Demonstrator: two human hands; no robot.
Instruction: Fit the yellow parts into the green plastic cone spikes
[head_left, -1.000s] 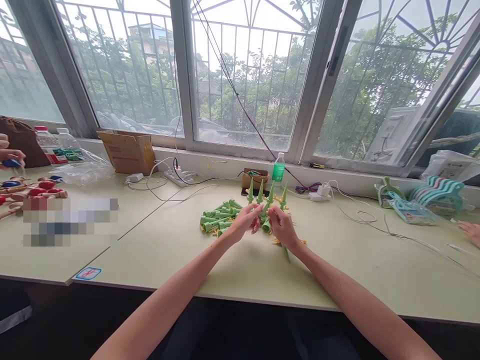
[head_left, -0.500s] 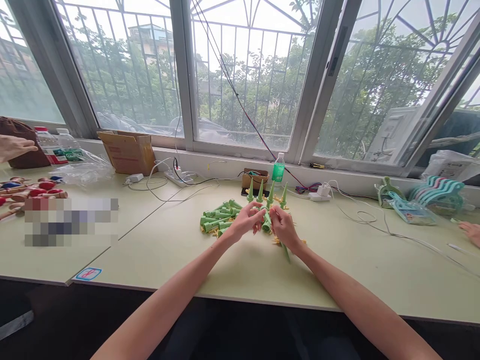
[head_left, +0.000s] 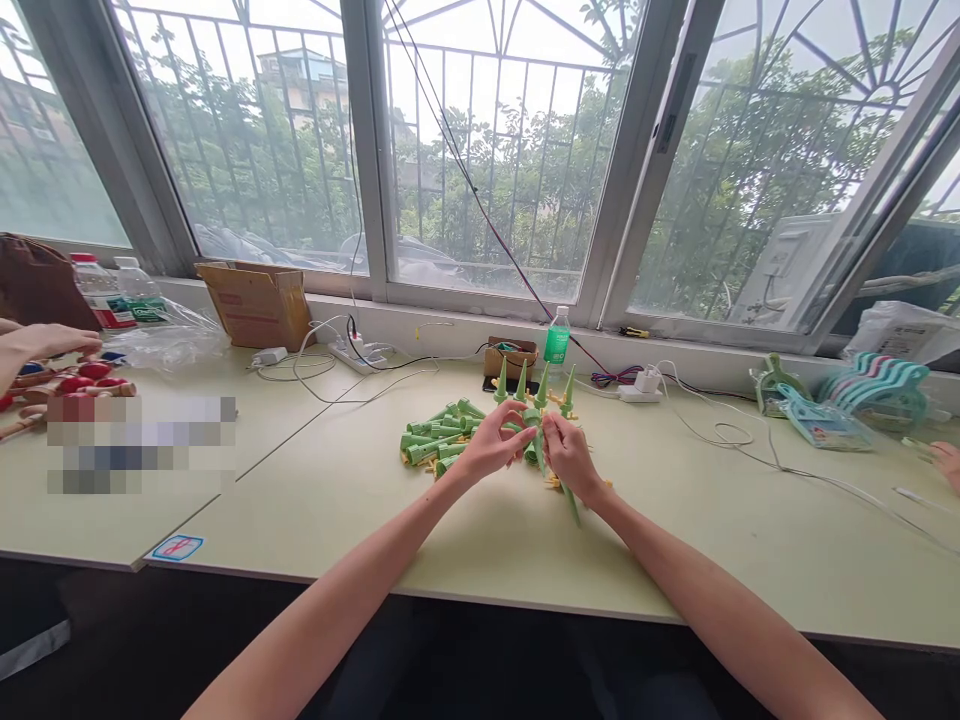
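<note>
My left hand point(head_left: 491, 442) has its thumb and fingers curved round a green plastic cone piece point(head_left: 537, 455), which points downward between my two hands. Close against it, my right hand point(head_left: 568, 455) is closed in a pinch; whatever sits in its fingertips is too small or hidden to name. Just behind stand several upright green pointed pieces point(head_left: 569, 390) with yellow bits at their bases. Left of my hands lies a pile of green plastic tubes point(head_left: 431, 440) with yellow parts among them. Another green spike point(head_left: 572, 506) lies under my right wrist, beside yellow pieces point(head_left: 553, 482).
Behind are a small cardboard box point(head_left: 510, 352), a green-labelled bottle point(head_left: 556, 338) and white cables point(head_left: 739, 436). Wooden toys with red balls point(head_left: 94, 371) lie at left near another person's hand point(head_left: 52, 342). At right are teal plastic dustpans point(head_left: 874, 390) and another person's hand point(head_left: 949, 463).
The green cone piece between my hands has tipped from pointing up to pointing down. My hands stay almost in place. At left, the other person's hand has moved over the toys.
</note>
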